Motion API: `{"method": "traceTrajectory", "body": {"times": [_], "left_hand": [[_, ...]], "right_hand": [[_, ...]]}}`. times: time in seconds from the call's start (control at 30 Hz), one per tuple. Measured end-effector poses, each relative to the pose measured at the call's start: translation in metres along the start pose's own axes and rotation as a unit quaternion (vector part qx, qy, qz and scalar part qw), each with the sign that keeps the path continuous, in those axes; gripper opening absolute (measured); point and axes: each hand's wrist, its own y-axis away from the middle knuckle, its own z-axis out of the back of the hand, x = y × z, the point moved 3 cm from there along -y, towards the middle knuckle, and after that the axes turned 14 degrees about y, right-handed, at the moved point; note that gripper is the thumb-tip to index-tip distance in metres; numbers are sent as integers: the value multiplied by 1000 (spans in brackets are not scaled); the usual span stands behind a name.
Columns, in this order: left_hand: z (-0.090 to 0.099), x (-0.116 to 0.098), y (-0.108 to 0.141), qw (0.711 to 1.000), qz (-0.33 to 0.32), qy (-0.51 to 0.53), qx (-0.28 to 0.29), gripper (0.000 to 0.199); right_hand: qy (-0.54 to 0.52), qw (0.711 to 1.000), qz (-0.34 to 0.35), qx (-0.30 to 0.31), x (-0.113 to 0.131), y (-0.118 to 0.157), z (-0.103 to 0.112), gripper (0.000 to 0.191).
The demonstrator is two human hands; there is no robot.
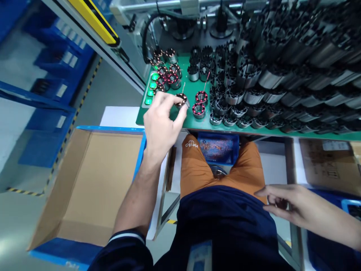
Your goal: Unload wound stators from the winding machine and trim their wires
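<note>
Copper-wound ring (183, 96), axis roughly upright, sits in left hand (161, 120).

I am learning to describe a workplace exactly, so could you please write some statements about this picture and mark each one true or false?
1. The left hand holds a ring. True.
2. The right hand rests on the green table. False: it is away from the table, near the right thigh.
3. Two rings with pinkish wire stand to the right of the left hand. True.
4. The trousers are blue. False: they are orange.
5. The blue tray appears between the knees. True.
</note>
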Motion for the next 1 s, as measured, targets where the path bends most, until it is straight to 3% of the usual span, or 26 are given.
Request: {"method": "traceTrajectory", "body": {"times": [0.1,0.2,0.4,0.57,0.67,0.73,0.8,0.87,0.93,1.0], "left_hand": [[-19,11,-17,997,-10,-63,32,19],[-23,19,-18,996,-8,-81,41,22],[21,49,-14,988,13,-131,-77,55],[29,83,-26,990,39,-128,-37,34],[27,84,-28,992,28,-108,-55,19],[26,67,-20,995,-3,-59,-74,12],[24,34,-3,995,-44,27,-86,12],[19,-9,20,984,-77,128,-97,37],[13,-53,41,974,-98,193,-73,58],[7,-88,56,968,-123,211,-63,62]], "right_hand": [[-8,999,0,43,1,1,-10,35],[-30,999,-22,31,-5,9,-21,37],[-65,996,-62,-18,-19,22,-42,33],[-43,998,-53,-10,-16,15,-52,32],[-20,1000,-20,11,-8,3,-60,28],[-18,1000,-3,0,0,-8,-61,25],[-39,998,13,-49,13,-21,-54,22],[-80,988,20,-129,30,-35,-40,20],[-143,965,3,-218,48,-47,-24,25],[-243,931,-8,-273,64,-59,-11,51]]}}
